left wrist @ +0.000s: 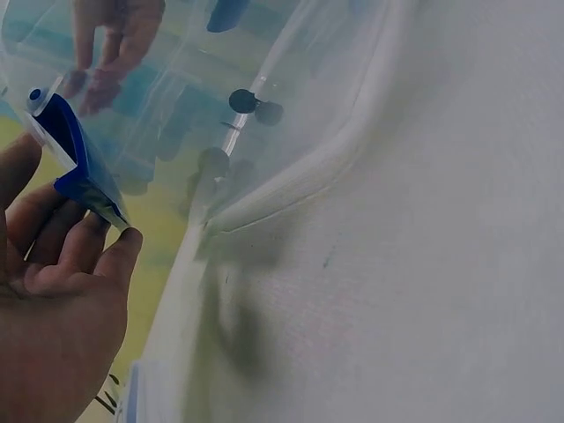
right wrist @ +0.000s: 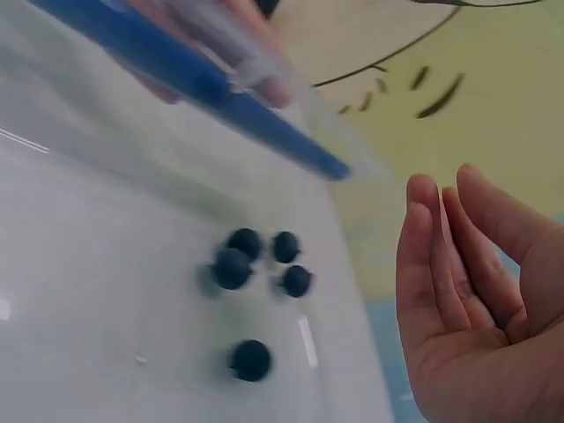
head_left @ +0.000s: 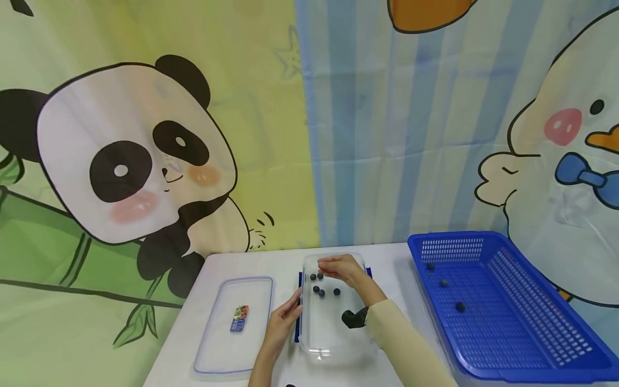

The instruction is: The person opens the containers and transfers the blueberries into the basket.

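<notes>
Clip [head_left: 297,329] at nine o'clock on the box [head_left: 324,329] is pinched by the left hand [head_left: 282,323]; a hard tug could tip it, rolling the berries [head_left: 322,293]. Five show inside, toward twelve. Beyond, the right hand [head_left: 344,268] has fingers straight, close together, seemingly empty; dropping low might squash one.

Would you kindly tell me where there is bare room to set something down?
The white table is bare between the clear container and blue basket, beyond the sleeve. The container's near end and the basket's right side also look bare. Crowded: the container's far end, where five dark berries lie near the right hand, and its left side, by the left hand.
</notes>
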`<action>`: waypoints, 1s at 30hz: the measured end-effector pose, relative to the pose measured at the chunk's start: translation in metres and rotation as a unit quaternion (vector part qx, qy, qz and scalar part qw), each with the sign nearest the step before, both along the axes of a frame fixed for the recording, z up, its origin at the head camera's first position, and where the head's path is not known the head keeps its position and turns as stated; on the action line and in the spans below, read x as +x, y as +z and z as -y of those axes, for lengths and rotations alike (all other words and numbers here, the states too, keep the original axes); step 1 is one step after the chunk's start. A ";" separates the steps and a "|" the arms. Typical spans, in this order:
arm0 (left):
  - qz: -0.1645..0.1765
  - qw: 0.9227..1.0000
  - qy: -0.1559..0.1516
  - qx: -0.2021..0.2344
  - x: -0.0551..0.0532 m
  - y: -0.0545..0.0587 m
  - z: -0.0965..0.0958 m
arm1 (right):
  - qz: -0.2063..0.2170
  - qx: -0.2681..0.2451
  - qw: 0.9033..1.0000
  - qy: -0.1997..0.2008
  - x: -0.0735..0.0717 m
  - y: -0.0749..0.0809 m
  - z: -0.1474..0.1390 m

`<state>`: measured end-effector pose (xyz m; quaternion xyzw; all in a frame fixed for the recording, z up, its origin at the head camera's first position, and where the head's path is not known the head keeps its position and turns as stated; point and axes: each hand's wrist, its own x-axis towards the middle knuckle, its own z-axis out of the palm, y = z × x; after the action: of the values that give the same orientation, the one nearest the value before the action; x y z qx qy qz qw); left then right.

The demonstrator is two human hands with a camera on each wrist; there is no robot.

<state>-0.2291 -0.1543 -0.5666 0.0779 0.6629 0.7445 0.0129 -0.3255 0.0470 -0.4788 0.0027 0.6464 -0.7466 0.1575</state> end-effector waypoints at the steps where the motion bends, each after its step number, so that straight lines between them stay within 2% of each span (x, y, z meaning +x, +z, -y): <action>1: 0.002 1.000 0.000 0.001 0.000 -0.001 0.000 | 0.003 0.003 1.000 -0.008 0.000 -0.006 0.005; 5: 0.000 1.000 -0.002 0.000 0.000 -0.003 0.000 | 0.015 0.037 0.999 -0.034 0.002 -0.027 0.016; 10: -0.007 1.000 0.002 -0.001 0.000 -0.003 0.001 | 0.019 0.084 0.995 -0.046 0.003 -0.045 0.020; 16: -0.017 1.000 -0.005 -0.002 0.001 -0.001 0.002 | 0.031 0.101 0.994 -0.040 0.005 -0.053 0.020; 20: -0.011 1.000 -0.013 0.006 0.006 0.009 0.001 | 0.030 0.107 0.994 -0.021 0.007 -0.055 0.021; 23: -0.003 1.000 -0.016 0.003 0.008 0.017 -0.001 | 0.030 0.122 0.992 -0.026 0.006 -0.056 0.022; 26: 0.001 1.000 -0.014 -0.002 0.006 0.013 0.000 | 0.028 0.140 0.989 -0.037 0.004 -0.059 0.024; 30: 0.010 1.000 -0.005 -0.003 0.000 0.002 0.000 | 0.019 0.158 0.986 -0.044 0.002 -0.065 0.028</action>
<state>-0.2286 -0.1544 -0.5643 0.0737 0.6645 0.7432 0.0240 -0.3238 0.0191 -0.5438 0.0702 0.7521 -0.6415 0.1338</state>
